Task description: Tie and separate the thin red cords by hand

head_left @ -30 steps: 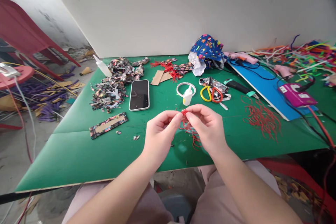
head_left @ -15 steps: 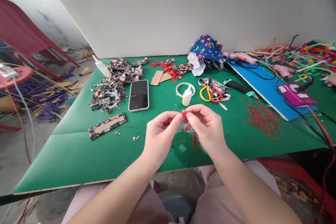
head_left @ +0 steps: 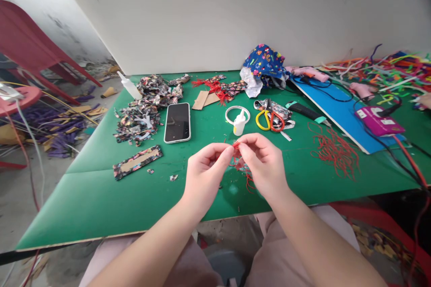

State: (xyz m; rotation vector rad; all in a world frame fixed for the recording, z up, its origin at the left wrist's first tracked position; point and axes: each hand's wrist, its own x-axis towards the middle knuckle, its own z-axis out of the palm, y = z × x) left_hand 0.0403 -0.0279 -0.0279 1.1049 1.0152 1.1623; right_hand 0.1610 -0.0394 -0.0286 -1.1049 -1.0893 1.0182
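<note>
Thin red strings [head_left: 248,181] are pinched between the fingertips of my left hand [head_left: 206,175] and my right hand [head_left: 262,166], which meet above the table. The strings' loose ends hang down behind my right hand. Just past my fingertips stands a small white glue bottle [head_left: 239,124], in front of a white ring [head_left: 227,116] that looks like a tape roll. Scissors [head_left: 269,121] with one yellow and one red handle lie to its right on patterned scraps. To the left rests a flower-patterned fabric strip [head_left: 138,163] with a bare brown card middle.
On the green table [head_left: 101,206] lie a phone [head_left: 177,122], a heap of fabric scraps [head_left: 139,116], a second glue bottle [head_left: 129,87], a box cutter [head_left: 305,111], more red strings [head_left: 336,152], a blue board [head_left: 332,107] and a purple box [head_left: 380,121] with cables. A white panel [head_left: 235,13] stands behind.
My hands hold the same pinch on the red strings, with only a slight shift of the fingers. Everything on the table stays in place.
</note>
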